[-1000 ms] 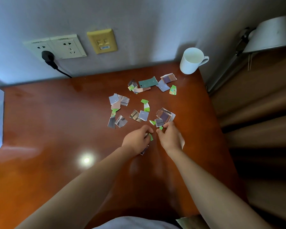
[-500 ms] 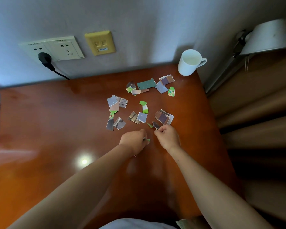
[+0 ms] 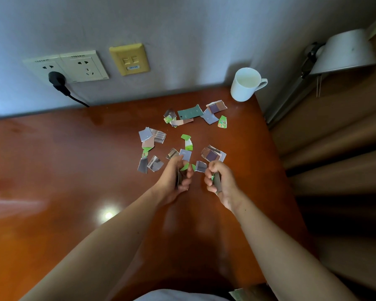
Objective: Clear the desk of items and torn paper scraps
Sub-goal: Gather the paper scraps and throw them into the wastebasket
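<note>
Green scrap: letters "AL", "R". Yellow wall plate label: illegible.

The tabletop is glossy reddish-brown. The paper scraps mix bright green, teal, lilac-grey, purple and tan; one striped scrap shows grey bands. The mug and lamp shade are white, the sockets cream, the plug black, one wall plate mustard yellow.

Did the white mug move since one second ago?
No. The white mug stands at the same far right corner of the desk, equally far from the yellow wall plate.
</note>
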A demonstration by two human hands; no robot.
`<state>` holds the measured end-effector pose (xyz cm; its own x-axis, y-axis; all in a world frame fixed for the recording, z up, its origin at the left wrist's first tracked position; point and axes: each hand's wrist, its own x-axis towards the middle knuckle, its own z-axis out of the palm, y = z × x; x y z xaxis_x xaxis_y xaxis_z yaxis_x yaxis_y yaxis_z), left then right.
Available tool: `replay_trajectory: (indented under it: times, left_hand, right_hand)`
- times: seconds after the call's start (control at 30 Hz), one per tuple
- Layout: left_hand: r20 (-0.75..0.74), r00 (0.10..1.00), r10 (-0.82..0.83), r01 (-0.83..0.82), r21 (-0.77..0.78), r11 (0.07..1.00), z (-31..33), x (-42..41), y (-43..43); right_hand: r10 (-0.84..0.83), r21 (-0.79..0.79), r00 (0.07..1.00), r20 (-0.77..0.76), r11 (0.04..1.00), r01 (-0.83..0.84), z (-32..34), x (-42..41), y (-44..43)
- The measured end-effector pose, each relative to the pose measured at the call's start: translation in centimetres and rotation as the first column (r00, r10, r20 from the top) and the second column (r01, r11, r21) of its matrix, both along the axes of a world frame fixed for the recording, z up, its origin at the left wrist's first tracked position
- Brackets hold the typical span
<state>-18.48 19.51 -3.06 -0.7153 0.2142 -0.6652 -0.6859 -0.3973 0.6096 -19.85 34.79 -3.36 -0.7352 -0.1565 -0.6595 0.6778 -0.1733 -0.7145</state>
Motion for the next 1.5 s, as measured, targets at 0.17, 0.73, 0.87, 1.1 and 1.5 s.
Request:
replay_trajectory:
  times: [0.17, 0.73, 0.87, 1.1, 1.5]
  left_hand:
    - [0.074, 0.996, 0.042, -0.033, -0.115, 0.993, 0.0, -0.6, 0.0]
    - [-0.020, 0.885, -0.466, 0.246, -0.828, 0.503, -1.8, -1.1, 0.0]
    - [0.028, 0.792, -0.610, 0.250, -0.926, 0.282, -2.3, -1.5, 0.1]
    - [0.032, 0.774, -0.633, 0.189, -0.965, 0.183, -3.1, -2.0, 0.0]
    - [0.093, 0.784, -0.614, 0.236, -0.959, 0.156, -2.8, -2.0, 0.1]
  right_hand:
    - [0.023, 0.220, 1.000, 0.006, 0.975, -0.024, 0.1, -0.8, -0.6]
    - [0.721, 0.907, 0.692, 0.037, 0.267, -0.327, -2.2, -3.3, -1.4]
    - [0.711, 0.907, 0.699, 0.078, 0.241, -0.346, -2.5, -3.6, -1.7]
    - [0.716, 0.907, 0.693, 0.086, 0.232, -0.351, -2.6, -3.6, -1.7]
    - [0.716, 0.921, 0.692, 0.090, 0.206, -0.332, -2.0, -3.8, -1.6]
